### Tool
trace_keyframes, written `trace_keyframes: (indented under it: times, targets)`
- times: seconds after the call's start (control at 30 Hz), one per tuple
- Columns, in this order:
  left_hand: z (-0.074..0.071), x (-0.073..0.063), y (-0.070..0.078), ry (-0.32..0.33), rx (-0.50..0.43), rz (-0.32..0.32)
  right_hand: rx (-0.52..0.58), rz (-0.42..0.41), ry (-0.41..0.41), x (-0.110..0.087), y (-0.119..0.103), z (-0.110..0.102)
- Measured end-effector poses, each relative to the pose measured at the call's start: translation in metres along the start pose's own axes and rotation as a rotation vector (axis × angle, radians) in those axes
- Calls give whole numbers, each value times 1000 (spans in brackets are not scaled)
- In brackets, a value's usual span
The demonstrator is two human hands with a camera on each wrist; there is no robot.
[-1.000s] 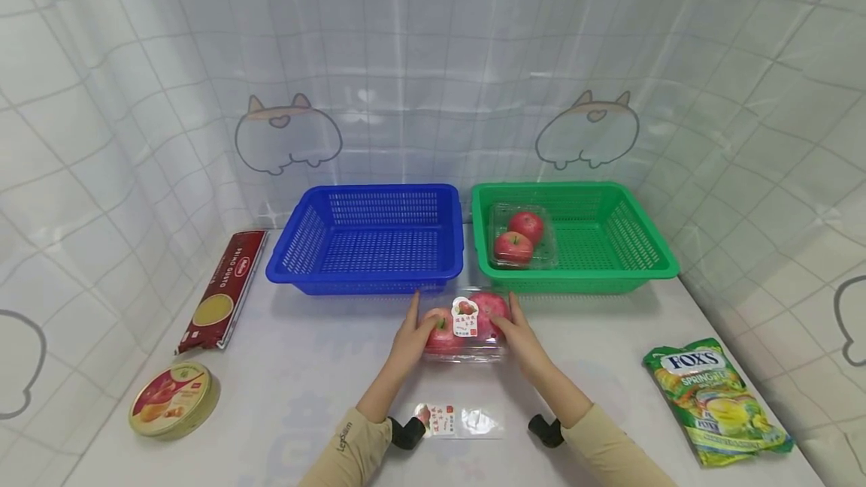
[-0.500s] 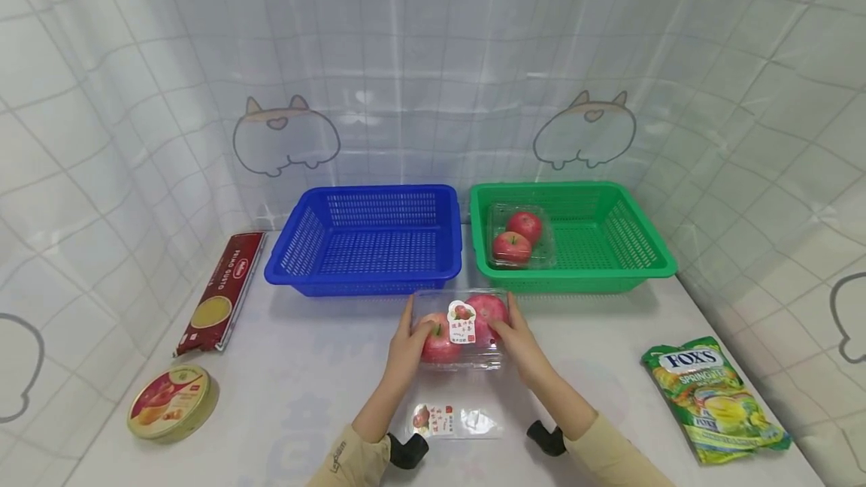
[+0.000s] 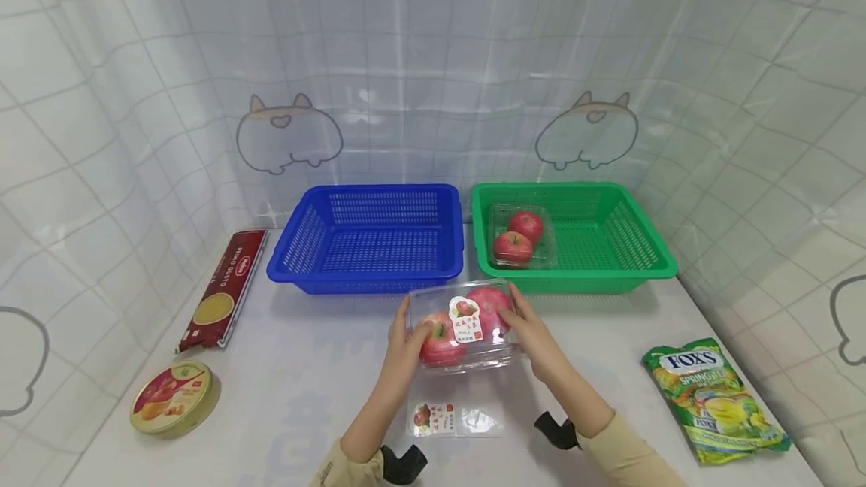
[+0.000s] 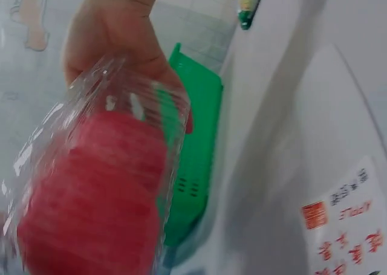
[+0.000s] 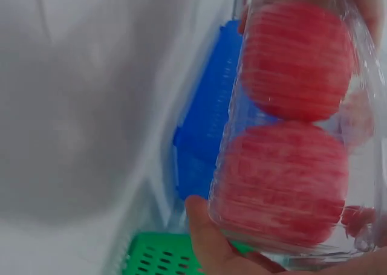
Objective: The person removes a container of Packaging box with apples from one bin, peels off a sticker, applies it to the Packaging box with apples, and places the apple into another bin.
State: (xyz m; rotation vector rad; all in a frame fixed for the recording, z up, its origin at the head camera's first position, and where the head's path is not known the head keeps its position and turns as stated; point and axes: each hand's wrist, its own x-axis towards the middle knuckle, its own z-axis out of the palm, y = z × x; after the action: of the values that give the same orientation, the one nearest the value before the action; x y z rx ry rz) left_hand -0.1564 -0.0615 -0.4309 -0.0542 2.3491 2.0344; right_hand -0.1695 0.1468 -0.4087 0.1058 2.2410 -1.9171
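Both hands hold a clear plastic box of apples [image 3: 467, 329] between them, close in front of the baskets. Two red apples show inside, and a white sticker [image 3: 466, 319] sits across the lid. My left hand [image 3: 404, 348] grips the box's left end, its thumb over the top near one apple [image 3: 441, 343]. At the opposite end my right hand [image 3: 537, 337] grips it, thumb also on top. The box tilts, right end farther from me. Below it on the table lies a clear sticker sheet [image 3: 433, 419] with one printed label. The right wrist view shows the apples [image 5: 296, 60] through the plastic.
A blue basket [image 3: 379, 276] stands at the back left. Beside it is a green basket [image 3: 588, 274] with another box of apples [image 3: 514, 246]. Spaghetti [image 3: 226, 288] and a round tin [image 3: 172, 399] lie at left, a Fox's candy bag [image 3: 717, 400] at right.
The apple box has come up off the table toward me and turned so its right end sits farther away. Both hands keep hold of it. The baskets and other goods stay put.
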Motion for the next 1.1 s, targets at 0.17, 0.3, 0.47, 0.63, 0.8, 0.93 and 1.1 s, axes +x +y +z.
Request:
trace_keyframes:
  times: [0.17,0.3,0.47,0.63,0.8,0.93,1.1]
  targets:
    - [-9,-3,6,-66,-51,-9,39,-14,-64,5,-9,-13]
    - [-13,-4,10,-136,-100,-9,46,15,-130,11,-17,-26]
    - [-13,-2,9,-246,-171,-3,26,20,-235,20,-25,-41]
    - [-14,-3,11,-344,-209,-13,27,0,-336,27,-29,-53]
    - [-18,-5,15,-388,-199,-9,25,-7,-411,32,-30,-59]
    - [-19,-6,17,-443,-222,-5,7,4,-445,33,-32,-62]
    - [-19,-6,17,-498,-228,-3,-19,-11,-499,34,-35,-65]
